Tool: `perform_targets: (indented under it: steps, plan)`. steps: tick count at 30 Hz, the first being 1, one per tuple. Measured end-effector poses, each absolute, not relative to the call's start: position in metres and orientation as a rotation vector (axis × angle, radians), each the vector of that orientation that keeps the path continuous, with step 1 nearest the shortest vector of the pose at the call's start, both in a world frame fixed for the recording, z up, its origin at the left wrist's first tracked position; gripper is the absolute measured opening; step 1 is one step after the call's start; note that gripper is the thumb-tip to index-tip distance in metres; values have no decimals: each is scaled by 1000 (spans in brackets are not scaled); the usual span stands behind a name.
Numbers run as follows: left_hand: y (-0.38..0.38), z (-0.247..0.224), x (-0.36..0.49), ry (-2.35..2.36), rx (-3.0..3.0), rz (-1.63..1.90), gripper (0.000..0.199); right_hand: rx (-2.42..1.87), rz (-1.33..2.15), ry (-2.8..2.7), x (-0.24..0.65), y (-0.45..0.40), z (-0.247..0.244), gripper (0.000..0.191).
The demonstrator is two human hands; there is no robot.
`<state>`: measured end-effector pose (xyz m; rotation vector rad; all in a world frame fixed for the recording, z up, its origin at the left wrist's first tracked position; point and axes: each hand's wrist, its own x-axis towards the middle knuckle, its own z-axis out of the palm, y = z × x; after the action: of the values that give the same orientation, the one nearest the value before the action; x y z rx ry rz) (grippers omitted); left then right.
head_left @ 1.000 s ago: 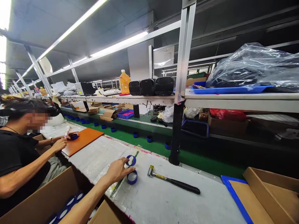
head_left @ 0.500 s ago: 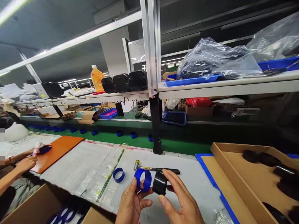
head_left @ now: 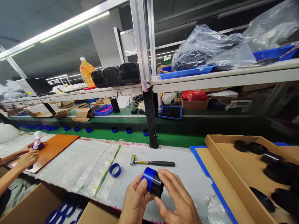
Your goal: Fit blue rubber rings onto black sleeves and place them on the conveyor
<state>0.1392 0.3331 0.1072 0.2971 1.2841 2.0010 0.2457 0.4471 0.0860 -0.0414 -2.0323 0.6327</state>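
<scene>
A blue ring (head_left: 149,178) sits around one end of a glossy black cylinder (head_left: 157,186), both held above the white work surface. The fingers and thumb of my left hand (head_left: 137,197) grip the blue ring from the left. On the other side, my right hand (head_left: 175,197) has its fingers on the black cylinder's right end, thumb below. Behind them a hammer (head_left: 153,163) with a black handle lies flat on the surface. A second blue ring (head_left: 115,170) rests to the left of the hammer.
An open cardboard box (head_left: 231,174) with black parts stands at the right. At lower left, another box (head_left: 30,202) holds blue rings. Blue rings line the green conveyor (head_left: 105,134). Another person's hands (head_left: 28,158) work above an orange board (head_left: 54,149). A black post (head_left: 150,121) rises behind the hammer.
The blue ring and the black cylinder, apart before, have come together, with the ring now around the cylinder's end. My hands have moved closer to each other. The camera view has shifted slightly.
</scene>
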Motion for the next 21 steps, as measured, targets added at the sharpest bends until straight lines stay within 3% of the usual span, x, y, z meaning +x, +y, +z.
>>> perform_targets:
  steps: [5, 12, 21]
  plan:
    - [334, 127, 153, 1244, 264, 1996, 40, -9, 585, -1985, 249, 447, 88, 54]
    - [336, 118, 158, 1148, 233, 2018, 40, 3, 588, -1942, 250, 445, 87, 51]
    - [334, 95, 151, 1248, 223, 2090, 60, -206, 651, -2163, 258, 451, 73, 49]
